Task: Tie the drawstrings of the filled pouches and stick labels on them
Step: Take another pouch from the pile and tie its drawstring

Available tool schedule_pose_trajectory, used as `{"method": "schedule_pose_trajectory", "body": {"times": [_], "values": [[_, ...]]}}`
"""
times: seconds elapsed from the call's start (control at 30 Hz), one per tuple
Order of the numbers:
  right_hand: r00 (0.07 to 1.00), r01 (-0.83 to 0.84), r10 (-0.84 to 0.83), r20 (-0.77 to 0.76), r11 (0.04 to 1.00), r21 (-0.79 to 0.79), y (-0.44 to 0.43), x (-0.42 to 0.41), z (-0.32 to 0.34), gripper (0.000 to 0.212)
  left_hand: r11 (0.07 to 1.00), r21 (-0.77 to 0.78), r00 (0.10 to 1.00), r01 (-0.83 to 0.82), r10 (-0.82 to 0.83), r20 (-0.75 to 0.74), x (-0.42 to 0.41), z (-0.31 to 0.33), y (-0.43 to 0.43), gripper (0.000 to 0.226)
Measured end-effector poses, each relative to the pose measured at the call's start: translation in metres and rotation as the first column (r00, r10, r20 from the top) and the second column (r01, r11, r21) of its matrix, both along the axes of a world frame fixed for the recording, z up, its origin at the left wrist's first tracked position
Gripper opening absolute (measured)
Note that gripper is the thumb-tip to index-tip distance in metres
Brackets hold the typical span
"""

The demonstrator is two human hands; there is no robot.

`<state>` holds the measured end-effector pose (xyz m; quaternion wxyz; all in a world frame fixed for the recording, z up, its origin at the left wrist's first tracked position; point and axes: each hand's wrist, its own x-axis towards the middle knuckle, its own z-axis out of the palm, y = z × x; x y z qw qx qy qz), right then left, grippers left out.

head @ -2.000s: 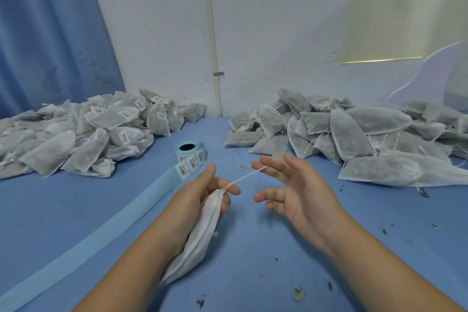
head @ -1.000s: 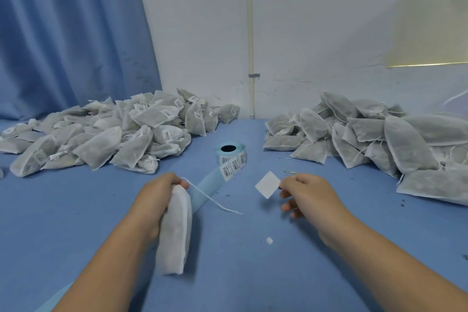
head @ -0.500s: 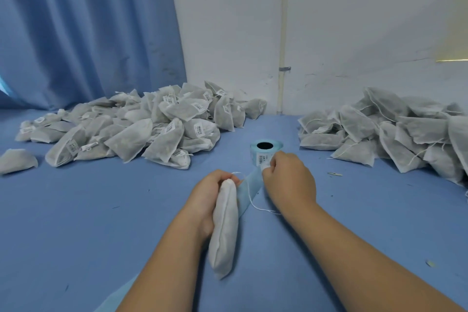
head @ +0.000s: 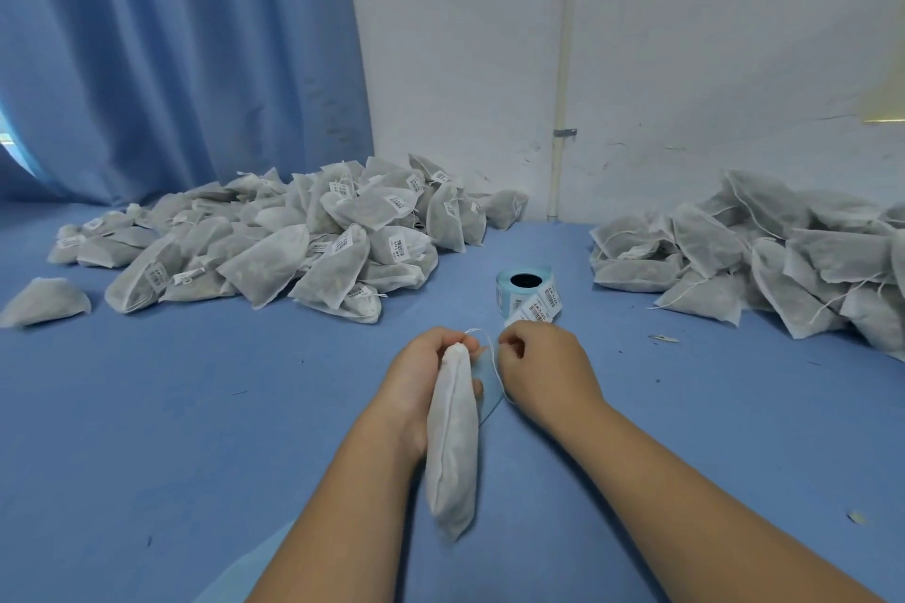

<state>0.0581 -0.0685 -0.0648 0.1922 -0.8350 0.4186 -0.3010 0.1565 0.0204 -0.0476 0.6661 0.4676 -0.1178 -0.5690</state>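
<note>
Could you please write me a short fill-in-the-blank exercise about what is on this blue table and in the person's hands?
1. The left hand grips the ___ fabric pouch by its neck.
2. Barcode labels show on the heap of filled grey pouches on the ___, not on the other heap.
3. The pale blue roll of barcode labels stands ___ those heaps, just beyond the right hand.
Missing words: white; left; between.

Barcode stickers (head: 544, 299) on the label roll (head: 505, 293) and far-left pouches (head: 352, 255) — print too small to read.
</note>
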Motion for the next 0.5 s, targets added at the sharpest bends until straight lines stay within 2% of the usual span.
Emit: {"method": "schedule_pose_trajectory", "body": {"times": [0.2, 0.33, 0.43, 0.5], "values": [[0.986, -0.167, 0.165, 0.028, 0.981, 0.101, -0.007, -0.014, -0.001, 0.023, 1.0, -0.008, 1.0, -0.026, 0.026, 0.011, -0.003, 0.005, 0.003, 0.028], [0.975, -0.142, 0.095, 0.201, 0.963, 0.23, -0.012, -0.037, 0.007, 0.03, 0.99, -0.086, 0.991, -0.113, 0.119, 0.059, -0.007, 0.014, 0.01, 0.036], [0.955, -0.148, 0.074, 0.288, 0.957, 0.247, -0.011, -0.061, 0.019, 0.022, 0.986, -0.161, 0.984, -0.051, 0.077, 0.161, -0.015, 0.022, 0.017, 0.04], [0.922, -0.23, 0.121, 0.368, 0.935, 0.27, -0.003, -0.077, 0.029, 0.023, 0.981, -0.187, 0.967, 0.046, 0.003, 0.253, -0.026, 0.026, 0.019, 0.041]]}}
